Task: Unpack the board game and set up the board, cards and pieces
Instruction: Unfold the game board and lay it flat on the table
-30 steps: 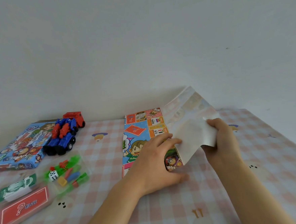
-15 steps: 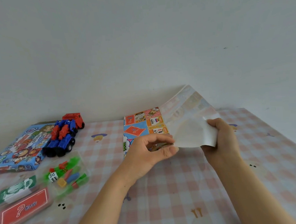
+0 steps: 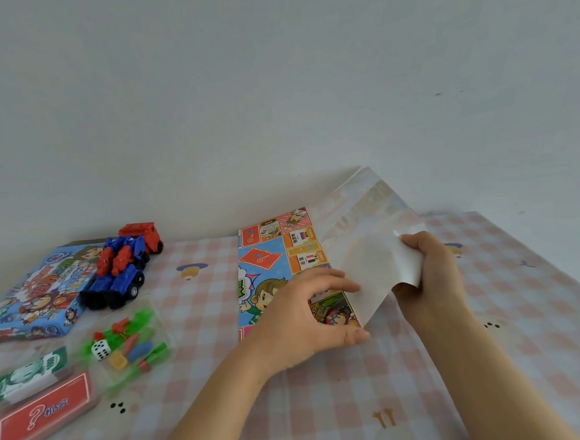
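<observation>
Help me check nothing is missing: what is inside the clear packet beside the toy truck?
In the packet: a white die, a yellow block, and green, red and blue pieces. They overlap, so any underneath are hidden.

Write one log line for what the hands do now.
step: unfold board | left hand: rests on board | right hand: grips raised flap | cards, pieces: at left

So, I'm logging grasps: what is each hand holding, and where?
The right hand grips the game board by the free edge of its raised white flap. The left hand lies on the printed half; whether it grips cannot be told.
</observation>
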`<state>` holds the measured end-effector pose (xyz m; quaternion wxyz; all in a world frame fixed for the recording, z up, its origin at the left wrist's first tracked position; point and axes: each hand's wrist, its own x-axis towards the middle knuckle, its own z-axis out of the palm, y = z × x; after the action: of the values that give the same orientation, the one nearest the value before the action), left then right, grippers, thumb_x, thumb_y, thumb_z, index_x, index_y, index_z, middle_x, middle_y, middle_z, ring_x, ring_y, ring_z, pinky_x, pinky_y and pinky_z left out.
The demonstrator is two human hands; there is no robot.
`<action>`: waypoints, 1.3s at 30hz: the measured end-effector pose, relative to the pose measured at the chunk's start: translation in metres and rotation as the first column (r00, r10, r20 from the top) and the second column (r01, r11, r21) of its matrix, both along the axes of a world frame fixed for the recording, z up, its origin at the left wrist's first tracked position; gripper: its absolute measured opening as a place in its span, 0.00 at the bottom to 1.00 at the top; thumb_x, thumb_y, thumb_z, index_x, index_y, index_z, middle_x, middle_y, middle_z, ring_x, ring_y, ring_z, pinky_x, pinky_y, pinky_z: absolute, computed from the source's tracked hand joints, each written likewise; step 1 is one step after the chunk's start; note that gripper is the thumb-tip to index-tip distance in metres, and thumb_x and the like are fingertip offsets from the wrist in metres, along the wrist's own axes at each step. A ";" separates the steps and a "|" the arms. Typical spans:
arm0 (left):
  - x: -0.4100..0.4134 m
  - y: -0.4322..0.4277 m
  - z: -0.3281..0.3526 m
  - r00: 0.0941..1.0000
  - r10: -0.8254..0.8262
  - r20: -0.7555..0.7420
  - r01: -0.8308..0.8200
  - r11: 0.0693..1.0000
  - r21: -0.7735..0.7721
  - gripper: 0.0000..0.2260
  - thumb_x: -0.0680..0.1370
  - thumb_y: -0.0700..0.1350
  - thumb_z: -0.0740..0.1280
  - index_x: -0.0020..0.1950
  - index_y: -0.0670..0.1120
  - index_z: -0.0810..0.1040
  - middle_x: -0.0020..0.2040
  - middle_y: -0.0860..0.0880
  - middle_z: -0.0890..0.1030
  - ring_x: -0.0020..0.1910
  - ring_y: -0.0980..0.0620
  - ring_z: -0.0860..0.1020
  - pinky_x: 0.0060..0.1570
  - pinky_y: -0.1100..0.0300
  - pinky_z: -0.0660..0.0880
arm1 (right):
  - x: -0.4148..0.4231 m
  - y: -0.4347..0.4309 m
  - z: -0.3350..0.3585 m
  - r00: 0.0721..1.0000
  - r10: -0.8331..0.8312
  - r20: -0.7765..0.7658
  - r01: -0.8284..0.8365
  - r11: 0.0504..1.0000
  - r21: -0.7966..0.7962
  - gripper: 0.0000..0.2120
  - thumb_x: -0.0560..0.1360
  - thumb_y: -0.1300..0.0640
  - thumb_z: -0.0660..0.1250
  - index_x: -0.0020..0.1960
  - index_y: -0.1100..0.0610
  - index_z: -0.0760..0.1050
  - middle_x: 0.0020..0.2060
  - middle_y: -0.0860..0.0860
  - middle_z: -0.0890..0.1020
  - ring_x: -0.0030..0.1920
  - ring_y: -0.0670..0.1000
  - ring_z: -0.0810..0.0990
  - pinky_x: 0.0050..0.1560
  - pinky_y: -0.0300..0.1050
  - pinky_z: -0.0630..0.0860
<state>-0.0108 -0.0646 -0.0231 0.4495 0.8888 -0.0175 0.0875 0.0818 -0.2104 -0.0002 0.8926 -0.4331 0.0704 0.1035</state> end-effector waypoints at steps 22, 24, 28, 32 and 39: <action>0.004 0.005 0.001 0.998 0.019 0.063 -0.007 0.982 -0.188 0.08 0.73 0.57 0.68 0.47 0.57 0.82 0.61 0.61 0.73 0.64 0.66 0.68 0.65 0.59 0.67 | 0.000 0.000 0.000 1.000 0.015 -0.025 -0.015 1.000 -0.022 0.05 0.72 0.62 0.64 0.37 0.56 0.74 0.27 0.48 0.79 0.35 0.50 0.77 0.40 0.44 0.73; 0.004 0.005 0.002 0.994 0.074 0.080 -0.056 0.976 -0.210 0.11 0.69 0.61 0.67 0.43 0.55 0.79 0.60 0.63 0.74 0.64 0.64 0.69 0.63 0.57 0.70 | 0.001 0.001 -0.001 1.000 0.020 -0.023 -0.021 1.000 -0.010 0.05 0.72 0.63 0.64 0.38 0.57 0.74 0.27 0.48 0.80 0.35 0.50 0.78 0.39 0.44 0.73; 0.002 0.007 0.001 0.983 0.124 0.133 -0.111 0.989 -0.101 0.12 0.68 0.59 0.73 0.45 0.55 0.75 0.59 0.64 0.72 0.63 0.67 0.68 0.58 0.69 0.67 | 0.000 0.002 0.000 1.000 0.025 -0.003 -0.025 0.999 -0.021 0.06 0.73 0.62 0.63 0.38 0.57 0.75 0.28 0.49 0.80 0.34 0.50 0.78 0.38 0.45 0.72; 0.000 -0.002 -0.002 0.995 0.001 0.103 -0.004 0.999 0.036 0.15 0.71 0.63 0.65 0.55 0.62 0.78 0.66 0.65 0.67 0.68 0.67 0.61 0.64 0.65 0.63 | -0.002 0.004 0.000 0.998 0.061 0.028 -0.059 0.997 -0.048 0.06 0.73 0.61 0.63 0.38 0.57 0.75 0.31 0.51 0.79 0.35 0.52 0.77 0.38 0.46 0.72; 0.002 -0.004 -0.005 0.993 0.011 0.118 -0.036 0.977 0.210 0.11 0.72 0.59 0.66 0.45 0.53 0.78 0.68 0.62 0.65 0.66 0.65 0.59 0.64 0.62 0.60 | -0.003 0.004 0.003 0.995 0.090 0.034 -0.090 0.996 -0.020 0.06 0.74 0.61 0.63 0.38 0.58 0.76 0.29 0.50 0.81 0.35 0.51 0.79 0.39 0.46 0.73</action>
<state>-0.0092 -0.0688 -0.0279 0.3496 0.9251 -0.0421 0.1419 0.0784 -0.2062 0.0024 0.8842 -0.4456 0.0360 0.1353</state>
